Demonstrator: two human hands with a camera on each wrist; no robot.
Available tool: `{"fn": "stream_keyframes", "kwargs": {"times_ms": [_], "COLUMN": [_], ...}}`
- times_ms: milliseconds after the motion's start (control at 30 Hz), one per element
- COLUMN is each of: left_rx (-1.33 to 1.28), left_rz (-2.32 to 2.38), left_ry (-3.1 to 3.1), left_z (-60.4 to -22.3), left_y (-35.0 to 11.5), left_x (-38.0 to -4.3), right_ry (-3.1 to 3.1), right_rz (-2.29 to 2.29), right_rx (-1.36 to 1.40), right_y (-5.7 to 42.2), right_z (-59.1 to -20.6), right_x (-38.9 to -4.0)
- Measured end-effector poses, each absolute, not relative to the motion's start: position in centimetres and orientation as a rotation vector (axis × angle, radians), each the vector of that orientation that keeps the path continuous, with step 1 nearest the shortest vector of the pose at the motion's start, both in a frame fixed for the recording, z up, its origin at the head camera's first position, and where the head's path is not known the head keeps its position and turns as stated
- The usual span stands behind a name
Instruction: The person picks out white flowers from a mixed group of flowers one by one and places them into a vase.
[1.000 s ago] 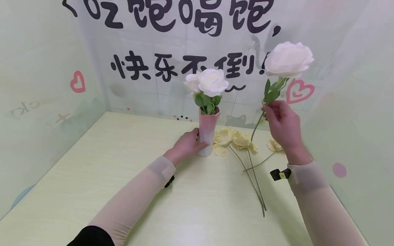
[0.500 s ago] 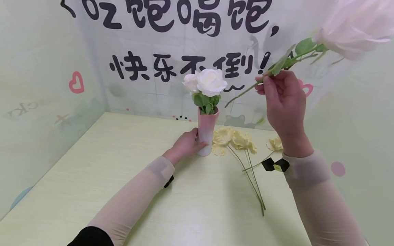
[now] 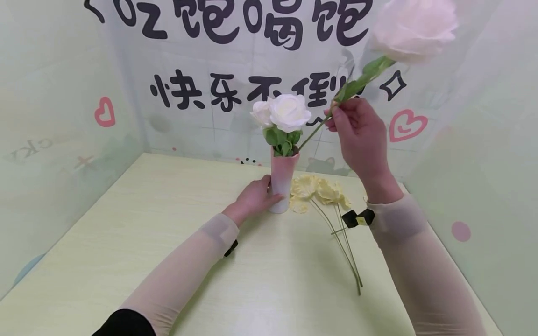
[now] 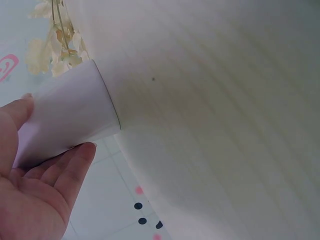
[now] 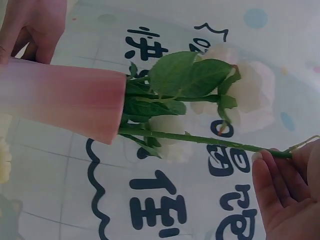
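A pink-and-white vase [image 3: 282,175] stands upright on the table, holding white roses [image 3: 289,113] with green leaves. My left hand [image 3: 253,196] grips its lower part, thumb on one side and fingers round the other, as the left wrist view also shows. My right hand [image 3: 361,135] pinches the stem of a large pale pink rose [image 3: 414,30], tilted with its bloom up to the right. In the right wrist view the lower end of this stem [image 5: 200,139] reaches into the vase mouth; its tip is hidden inside.
Several yellow flowers [image 3: 329,190] with thin stems lie on the table [image 3: 252,289] just right of the vase; the right forearm partly covers them. A printed backdrop [image 3: 210,126] with dark lettering rises behind, and pale side walls flank the table.
My right hand first lifted the rose and tilted it rightward, then came left and brought the stem's lower end to the vase mouth. The left hand and vase stayed in place.
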State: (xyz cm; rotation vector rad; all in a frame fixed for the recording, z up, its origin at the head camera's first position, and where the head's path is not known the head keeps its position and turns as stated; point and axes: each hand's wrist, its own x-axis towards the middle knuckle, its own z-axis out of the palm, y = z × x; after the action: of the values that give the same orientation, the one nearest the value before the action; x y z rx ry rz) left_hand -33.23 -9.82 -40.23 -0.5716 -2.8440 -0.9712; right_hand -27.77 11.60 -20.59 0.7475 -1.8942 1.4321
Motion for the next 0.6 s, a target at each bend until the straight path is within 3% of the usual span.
{"fn": "stream_keyframes", "kwargs": {"times_ms": [233, 600], "left_rx": [-0.58, -0.558], "left_rz": [-0.967, -0.992], "left_ry": [-2.838, -2.855], "left_z": [-40.2, -40.2], "left_y": [-9.8, -9.6], "left_x": [-33.2, -33.0], "right_ry": [-2.306, -2.677], "right_rz": [1.263, 1.076], "right_rx": [0.561, 0.543], "right_y": [11.3, 10.0], "right_z": [-23.4, -27.1], "right_x": [-31.9, -33.4]}}
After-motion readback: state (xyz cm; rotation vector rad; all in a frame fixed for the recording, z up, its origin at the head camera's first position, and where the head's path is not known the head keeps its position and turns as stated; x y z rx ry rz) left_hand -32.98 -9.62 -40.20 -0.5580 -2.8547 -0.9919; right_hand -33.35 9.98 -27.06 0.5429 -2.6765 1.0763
